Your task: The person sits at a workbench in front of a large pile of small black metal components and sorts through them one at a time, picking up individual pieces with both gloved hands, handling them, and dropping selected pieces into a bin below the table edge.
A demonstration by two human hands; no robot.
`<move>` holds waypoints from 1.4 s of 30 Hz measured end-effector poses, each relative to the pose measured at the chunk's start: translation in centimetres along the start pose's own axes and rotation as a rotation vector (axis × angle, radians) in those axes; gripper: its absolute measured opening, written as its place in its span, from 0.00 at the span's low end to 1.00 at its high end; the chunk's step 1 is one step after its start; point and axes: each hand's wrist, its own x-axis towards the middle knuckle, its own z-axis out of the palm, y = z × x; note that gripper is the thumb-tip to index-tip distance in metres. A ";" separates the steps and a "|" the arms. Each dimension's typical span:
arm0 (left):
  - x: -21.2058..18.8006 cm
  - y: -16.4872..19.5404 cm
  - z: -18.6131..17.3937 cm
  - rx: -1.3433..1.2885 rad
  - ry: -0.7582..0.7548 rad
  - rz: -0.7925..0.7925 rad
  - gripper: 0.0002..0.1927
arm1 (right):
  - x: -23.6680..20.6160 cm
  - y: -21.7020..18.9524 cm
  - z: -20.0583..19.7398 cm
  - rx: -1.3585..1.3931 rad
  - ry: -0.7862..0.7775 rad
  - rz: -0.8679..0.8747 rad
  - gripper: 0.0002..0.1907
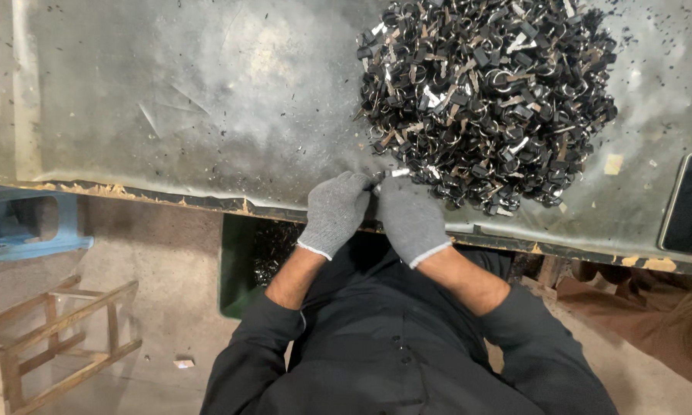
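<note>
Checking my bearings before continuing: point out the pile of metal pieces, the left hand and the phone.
pile of metal pieces (488,96), head view, centre of heap.
left hand (336,211), head view, back of glove.
phone (690,204), head view, dark screen.

My two gloved hands: left hand (335,210), right hand (410,217), so two grey gloves. One small metal piece (388,174) between my fingertips. One big pile of black-and-silver metal pieces (488,100), far right, too many to count. One metal-topped table (169,100). One dark phone (690,204) at right edge. One wooden stool (58,338) near left. One blue stool (31,223) left. One green bin (242,265) under the table.
</note>
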 end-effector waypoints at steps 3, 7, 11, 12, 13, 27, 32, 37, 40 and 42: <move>0.4 0.8 -0.3 0.013 0.045 0.028 0.08 | 0.1 -0.5 -0.7 0.045 -0.083 0.046 0.10; 0.3 1.5 -5.5 0.130 -0.176 -0.150 0.09 | -0.8 0.7 -1.7 0.130 -0.105 -0.005 0.25; 0.1 2.3 -11.7 0.517 -0.422 -0.338 0.15 | -2.1 1.6 -1.5 0.205 -0.019 -0.001 0.14; 0.6 2.7 -11.8 0.492 -0.184 -0.167 0.16 | -2.2 1.6 -1.2 0.257 -0.023 0.048 0.18; 1.3 3.0 -11.5 0.472 0.061 0.001 0.17 | -2.2 1.6 -0.8 0.311 -0.023 0.092 0.23; -2.4 4.6 -0.4 -0.684 0.024 -0.166 0.15 | -3.9 3.7 4.6 0.604 0.526 -0.167 0.26; -2.9 3.1 -2.3 -0.531 0.025 0.045 0.13 | -3.4 3.9 3.7 0.664 0.372 -0.174 0.25; -1.2 1.3 -1.5 0.098 0.065 0.369 0.11 | -2.8 3.0 0.5 0.437 0.286 -0.097 0.21; 0.3 1.2 -0.2 0.241 -0.029 0.269 0.12 | -2.5 2.2 -0.7 0.194 0.278 -0.071 0.20; 1.1 1.1 0.1 0.241 -0.069 0.180 0.11 | -2.6 1.8 -0.9 0.189 0.334 -0.050 0.20</move>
